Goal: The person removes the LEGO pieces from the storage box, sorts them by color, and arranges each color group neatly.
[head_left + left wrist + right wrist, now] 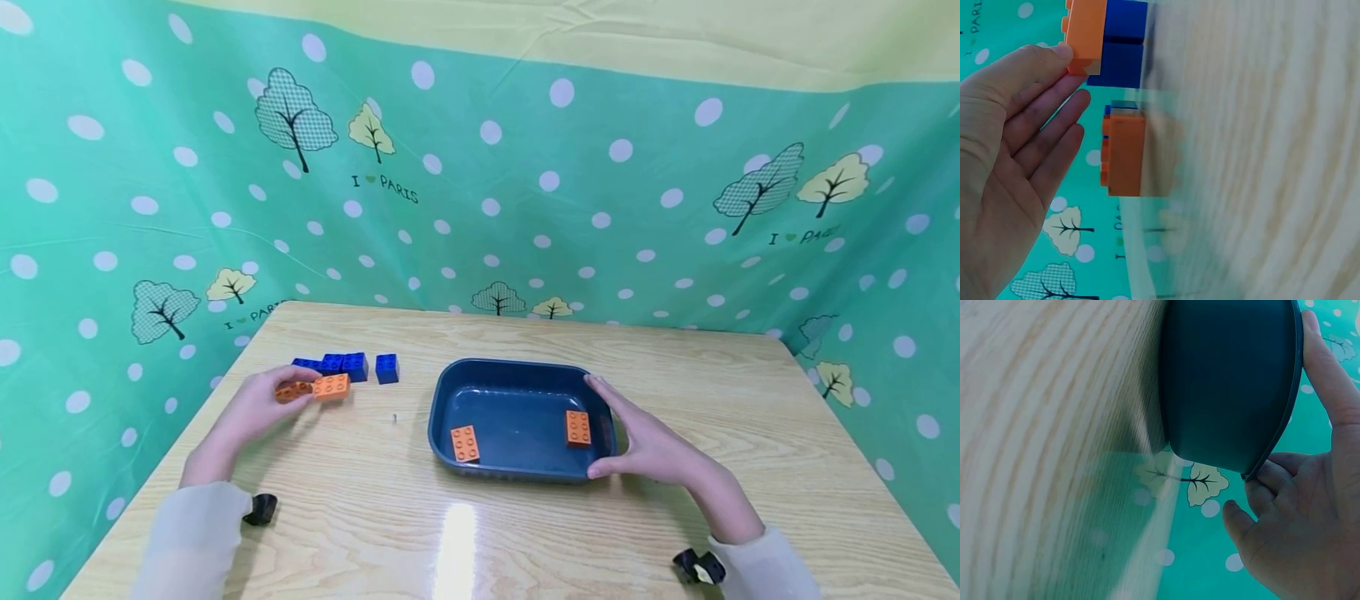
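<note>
Between thumb and fingertips, my left hand (257, 406) pinches an orange toy building brick (332, 387) at the left of the table; the left wrist view has this brick (1087, 37) at its top. A second orange brick (291, 392) lies on the table by that hand, partly covered by it. My right hand (651, 443) grips the right end of a dark blue plastic box (517, 475), thumb at the near rim and fingers at the far rim. Inside the box, one orange brick (465, 444) lies at the left and another orange brick (577, 427) at the right.
Several blue bricks (355, 367) stand in a row behind the left hand, with one blue brick (387, 368) a little apart to the right. A tiny pale bit (394, 418) lies on the wooden table (360, 517). A green patterned cloth (525, 208) hangs behind the table.
</note>
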A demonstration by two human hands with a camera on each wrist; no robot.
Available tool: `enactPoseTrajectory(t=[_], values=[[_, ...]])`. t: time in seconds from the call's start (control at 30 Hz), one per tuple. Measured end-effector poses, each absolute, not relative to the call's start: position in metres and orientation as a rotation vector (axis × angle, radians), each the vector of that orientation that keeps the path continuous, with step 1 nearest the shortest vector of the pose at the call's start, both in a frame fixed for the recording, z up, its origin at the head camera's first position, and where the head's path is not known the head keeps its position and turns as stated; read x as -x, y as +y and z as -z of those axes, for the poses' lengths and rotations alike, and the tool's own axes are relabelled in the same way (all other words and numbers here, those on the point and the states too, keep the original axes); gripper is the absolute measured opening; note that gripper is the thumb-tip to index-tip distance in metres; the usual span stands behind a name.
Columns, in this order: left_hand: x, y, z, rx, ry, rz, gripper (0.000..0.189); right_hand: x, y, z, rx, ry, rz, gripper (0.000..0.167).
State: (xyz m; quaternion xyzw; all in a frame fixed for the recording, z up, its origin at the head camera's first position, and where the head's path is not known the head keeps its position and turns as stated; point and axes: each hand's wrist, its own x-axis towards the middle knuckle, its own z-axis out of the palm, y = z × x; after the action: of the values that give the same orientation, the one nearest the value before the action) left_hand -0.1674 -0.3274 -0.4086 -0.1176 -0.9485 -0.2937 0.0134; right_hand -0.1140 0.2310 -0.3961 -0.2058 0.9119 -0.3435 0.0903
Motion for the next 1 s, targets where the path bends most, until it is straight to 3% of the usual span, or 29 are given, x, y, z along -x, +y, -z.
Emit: enactPoseTrajectory(t=[1.0], values=[[0.172, -0.326, 0.417, 0.377, -3.035, 0.653, 0.037, 0.115, 0.232, 0.398, 0.608, 2.715, 1.018, 0.121]])
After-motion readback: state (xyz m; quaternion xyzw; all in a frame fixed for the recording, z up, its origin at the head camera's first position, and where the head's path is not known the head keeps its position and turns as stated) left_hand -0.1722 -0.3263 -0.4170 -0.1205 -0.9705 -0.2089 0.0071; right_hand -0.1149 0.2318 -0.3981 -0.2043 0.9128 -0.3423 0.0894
